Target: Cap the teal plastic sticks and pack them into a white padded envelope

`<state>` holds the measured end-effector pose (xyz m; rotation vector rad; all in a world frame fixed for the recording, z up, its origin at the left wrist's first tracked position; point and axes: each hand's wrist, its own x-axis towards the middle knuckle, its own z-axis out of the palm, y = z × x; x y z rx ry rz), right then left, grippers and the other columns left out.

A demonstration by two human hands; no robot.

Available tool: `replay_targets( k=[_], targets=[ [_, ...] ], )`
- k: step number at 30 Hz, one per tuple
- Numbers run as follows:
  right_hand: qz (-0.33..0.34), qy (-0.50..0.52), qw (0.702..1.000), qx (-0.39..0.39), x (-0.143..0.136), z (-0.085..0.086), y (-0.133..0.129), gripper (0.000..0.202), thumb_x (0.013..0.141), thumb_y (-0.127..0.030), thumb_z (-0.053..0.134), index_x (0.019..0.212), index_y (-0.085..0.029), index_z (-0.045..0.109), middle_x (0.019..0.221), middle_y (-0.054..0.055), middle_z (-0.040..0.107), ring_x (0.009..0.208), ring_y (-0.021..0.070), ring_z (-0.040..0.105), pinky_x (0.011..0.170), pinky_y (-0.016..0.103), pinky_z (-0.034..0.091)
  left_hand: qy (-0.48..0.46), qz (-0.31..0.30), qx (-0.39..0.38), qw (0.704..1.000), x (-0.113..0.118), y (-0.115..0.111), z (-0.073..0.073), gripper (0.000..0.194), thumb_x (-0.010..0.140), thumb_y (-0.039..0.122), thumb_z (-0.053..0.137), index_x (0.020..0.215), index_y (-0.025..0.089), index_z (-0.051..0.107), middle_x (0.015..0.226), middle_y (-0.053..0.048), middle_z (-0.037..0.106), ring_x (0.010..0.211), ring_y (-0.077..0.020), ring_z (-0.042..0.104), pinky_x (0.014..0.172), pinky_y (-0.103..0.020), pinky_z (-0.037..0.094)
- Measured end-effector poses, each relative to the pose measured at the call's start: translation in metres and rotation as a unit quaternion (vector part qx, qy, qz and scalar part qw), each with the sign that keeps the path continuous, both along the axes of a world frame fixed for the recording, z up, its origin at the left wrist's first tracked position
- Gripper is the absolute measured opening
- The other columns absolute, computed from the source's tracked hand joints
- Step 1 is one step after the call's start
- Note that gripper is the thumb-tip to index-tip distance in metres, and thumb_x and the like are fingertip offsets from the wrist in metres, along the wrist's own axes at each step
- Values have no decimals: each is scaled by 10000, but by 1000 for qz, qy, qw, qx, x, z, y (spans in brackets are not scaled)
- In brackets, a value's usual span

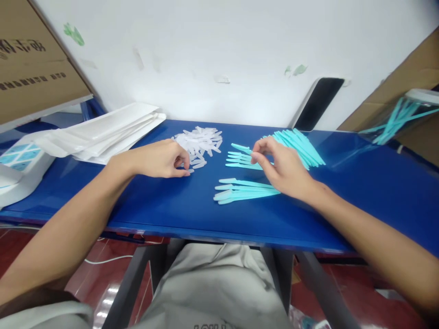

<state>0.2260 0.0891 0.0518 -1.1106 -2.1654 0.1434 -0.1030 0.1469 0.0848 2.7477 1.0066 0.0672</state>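
My left hand (pixel 168 160) pinches a small translucent white cap at the near edge of a pile of caps (pixel 202 140). My right hand (pixel 279 164) has its thumb and forefinger closed on a turquoise stick (pixel 241 147), whose end points left. Below that stick, several turquoise sticks (pixel 240 160) lie in a row, partly under the right hand. Nearer the table's front edge lies a group of turquoise sticks with whitish caps on their left ends (pixel 245 192). A larger pile of turquoise sticks (pixel 300 146) lies behind the right hand.
White paper sleeves (pixel 116 128) and a white device (pixel 25 169) lie left on the blue table (pixel 164 210). A phone (pixel 318 104) leans on the white wall. A clear container with turquoise sticks (pixel 401 119) is at the right; cardboard (pixel 37 59) stands at the far left.
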Motion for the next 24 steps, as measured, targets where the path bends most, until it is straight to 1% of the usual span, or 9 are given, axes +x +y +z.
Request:
replay_targets(
  k=[3,6,9,11,13,15,17,21,24],
  targets=[
    [10,9,1000,-19,0,-2,0,118,1054,-343,461,1003,-245,504,835,35,697,742,201,649,704,330,460,-12,-29,-35,999,4,-3,-2,178,821,412,711,813,248,778,746,3,694,628,-135,605,588,-234,423],
    [14,12,1000,-17,0,-4,0,85,1046,-308,460,1041,-234,501,843,32,676,721,188,633,687,316,456,-2,-23,-44,999,9,-8,-4,201,847,409,679,794,229,751,713,5,671,597,-129,579,573,-237,414],
    [-8,1,1000,-3,1,-5,0,158,1033,-294,464,1162,-217,514,870,36,660,673,184,603,639,313,443,-32,-9,-5,999,16,-11,-8,216,867,395,641,787,214,727,718,2,674,624,-130,595,633,-247,431],
    [-21,-14,1000,3,2,-6,1,220,1023,-297,477,1218,-212,532,877,42,665,678,194,607,625,314,436,-84,0,41,996,21,-12,-12,217,867,387,637,783,203,716,708,3,672,649,-131,605,710,-262,451],
    [-21,-28,999,9,2,-6,1,230,1012,-303,496,1208,-209,571,916,62,693,746,216,641,653,321,445,-149,25,82,985,26,-12,-16,222,869,386,639,790,192,711,654,13,649,613,-121,583,731,-271,456],
    [-13,-41,999,10,3,-6,1,219,1005,-304,508,1170,-205,611,963,77,720,782,224,658,679,324,450,-209,58,101,971,30,-13,-19,227,882,387,637,815,181,707,596,28,625,554,-107,545,693,-262,454],
    [-1,-51,999,-2,2,-7,2,212,1003,-301,510,1139,-200,638,956,69,732,716,202,641,670,318,444,-253,79,98,959,35,-15,-23,225,894,385,636,839,175,696,572,35,627,537,-104,543,658,-249,454],
    [29,-69,997,-23,1,-9,2,196,1000,-298,523,1094,-197,662,924,49,733,639,166,594,649,298,429,-312,79,69,944,42,-18,-31,200,912,373,622,886,175,632,588,38,652,523,-97,568,594,-217,456],
    [33,-72,996,-38,1,-9,1,202,1002,-319,537,1129,-204,643,863,23,711,597,152,556,614,286,405,-321,74,45,943,45,-21,-33,152,917,331,598,895,183,569,626,38,667,504,-88,571,544,-200,437]
  ],
)
